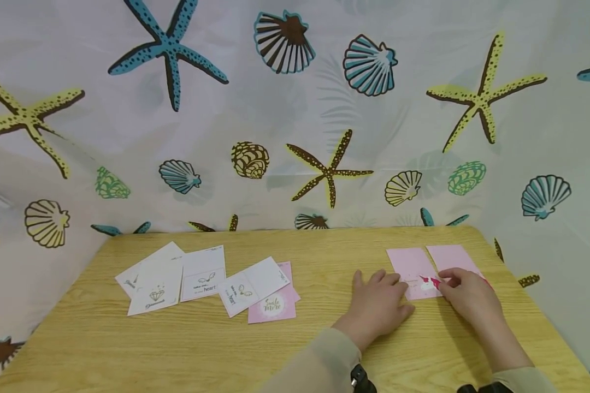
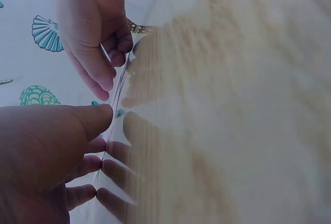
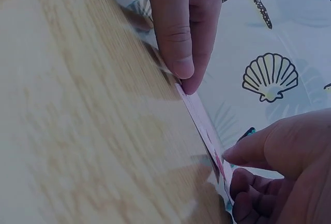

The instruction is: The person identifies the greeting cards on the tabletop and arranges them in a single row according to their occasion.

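Note:
Two pink cards lie side by side at the right of the table. The left pink card [image 1: 407,262] has a red and white print low on it; the right pink card [image 1: 444,252] is partly hidden by my right hand [image 1: 472,297]. That hand's thumb and curled fingers pinch the left card's right edge, which in the right wrist view lifts slightly off the wood. My left hand [image 1: 377,305] rests on the table with fingers spread, its fingertips by the same card's left edge. In the left wrist view both hands [image 2: 41,151] show close to the tabletop.
At the left of the wooden table [image 1: 187,349] lie several white printed cards [image 1: 157,286], some overlapping. A white card [image 1: 253,284] covers part of pink cards [image 1: 273,308] near the middle. A shell-and-starfish cloth [image 1: 216,120] hangs behind and beside the table.

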A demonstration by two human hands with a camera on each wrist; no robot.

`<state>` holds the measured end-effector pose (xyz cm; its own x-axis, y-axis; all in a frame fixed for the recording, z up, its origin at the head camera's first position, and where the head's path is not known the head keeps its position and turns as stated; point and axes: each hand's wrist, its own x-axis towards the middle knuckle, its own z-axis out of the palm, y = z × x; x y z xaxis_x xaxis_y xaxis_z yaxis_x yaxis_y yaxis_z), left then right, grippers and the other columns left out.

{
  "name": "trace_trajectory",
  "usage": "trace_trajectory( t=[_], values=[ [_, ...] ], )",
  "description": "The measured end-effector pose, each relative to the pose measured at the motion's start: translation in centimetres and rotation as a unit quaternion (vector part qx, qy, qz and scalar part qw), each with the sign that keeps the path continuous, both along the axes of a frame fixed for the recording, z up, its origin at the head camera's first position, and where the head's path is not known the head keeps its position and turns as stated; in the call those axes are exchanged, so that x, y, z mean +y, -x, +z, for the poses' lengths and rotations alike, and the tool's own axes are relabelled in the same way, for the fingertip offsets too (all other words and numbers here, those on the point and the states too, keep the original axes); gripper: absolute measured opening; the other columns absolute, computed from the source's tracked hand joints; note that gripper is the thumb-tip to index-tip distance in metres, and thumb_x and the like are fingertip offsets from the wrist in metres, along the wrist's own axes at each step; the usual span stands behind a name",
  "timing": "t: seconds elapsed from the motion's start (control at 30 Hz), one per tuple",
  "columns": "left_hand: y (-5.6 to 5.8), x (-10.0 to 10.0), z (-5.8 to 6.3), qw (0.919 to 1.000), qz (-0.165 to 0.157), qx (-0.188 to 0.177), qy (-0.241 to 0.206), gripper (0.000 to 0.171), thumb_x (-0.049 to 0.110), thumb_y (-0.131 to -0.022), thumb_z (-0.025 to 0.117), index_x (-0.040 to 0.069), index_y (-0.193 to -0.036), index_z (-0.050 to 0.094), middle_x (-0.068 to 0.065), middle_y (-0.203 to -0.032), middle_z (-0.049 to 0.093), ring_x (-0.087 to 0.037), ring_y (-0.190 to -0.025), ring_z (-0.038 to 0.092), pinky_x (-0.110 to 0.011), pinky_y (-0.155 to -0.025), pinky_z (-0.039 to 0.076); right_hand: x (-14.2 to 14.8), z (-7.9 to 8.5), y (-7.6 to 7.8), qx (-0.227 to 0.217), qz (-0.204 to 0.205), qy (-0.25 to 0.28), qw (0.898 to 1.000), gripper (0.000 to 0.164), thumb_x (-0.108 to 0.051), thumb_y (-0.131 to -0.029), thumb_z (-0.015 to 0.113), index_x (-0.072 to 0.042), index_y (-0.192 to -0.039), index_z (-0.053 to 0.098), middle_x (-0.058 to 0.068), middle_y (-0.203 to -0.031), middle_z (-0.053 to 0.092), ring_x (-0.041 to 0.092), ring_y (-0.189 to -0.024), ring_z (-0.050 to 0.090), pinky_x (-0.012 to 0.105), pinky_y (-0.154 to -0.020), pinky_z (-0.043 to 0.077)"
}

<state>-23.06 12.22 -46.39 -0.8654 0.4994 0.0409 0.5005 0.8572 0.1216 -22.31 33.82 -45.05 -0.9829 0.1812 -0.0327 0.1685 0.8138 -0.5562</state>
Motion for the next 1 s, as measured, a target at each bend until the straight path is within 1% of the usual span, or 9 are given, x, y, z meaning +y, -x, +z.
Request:
trace_trajectory(
  t=[0.17,0.23,0.5,1.0],
  values=[
    [0.23,0.20,-0.02,1.0000,0.000,-0.005,0.001,0.052,0.063,-0.109,0.060,0.040,-0.156,0.063,0.018,-0.165,0.051,-0.017,-0.157,0.043,-0.065,-0.126,0.029,0.19,-0.13,-0.01,-0.003,0.018,-0.007,1.000,0.033,-0.019,-0.101,0.076,-0.001,-0.129,0.076,0.012,-0.096,0.062,0.031,-0.090,0.057,0.042,-0.075,0.042],
    [0.36,0.29,-0.03,1.0000,0.000,-0.007,0.000,0.052,0.063,-0.109,0.060,0.040,-0.156,0.063,0.018,-0.165,0.051,-0.018,-0.157,0.043,-0.065,-0.126,0.029,0.24,-0.22,0.01,-0.005,0.023,-0.007,1.000,0.032,-0.019,-0.100,0.076,-0.002,-0.127,0.077,0.011,-0.094,0.061,0.030,-0.089,0.056,0.042,-0.075,0.041],
    [0.49,0.49,-0.21,0.9999,-0.003,-0.008,0.005,0.053,0.062,-0.109,0.060,0.040,-0.156,0.062,0.019,-0.165,0.051,-0.018,-0.157,0.043,-0.066,-0.125,0.030,0.50,-0.53,0.03,-0.008,0.027,0.000,1.000,0.031,-0.018,-0.099,0.077,-0.001,-0.125,0.076,0.011,-0.095,0.061,0.032,-0.092,0.056,0.043,-0.078,0.042],
    [0.39,0.53,-0.27,0.9999,0.000,-0.010,-0.005,0.053,0.062,-0.108,0.062,0.040,-0.157,0.062,0.018,-0.165,0.050,-0.019,-0.158,0.042,-0.066,-0.126,0.029,0.70,-0.71,0.07,0.002,0.031,0.009,0.999,0.030,-0.017,-0.100,0.077,-0.001,-0.125,0.076,0.010,-0.094,0.060,0.030,-0.089,0.056,0.041,-0.076,0.042]
  ],
)
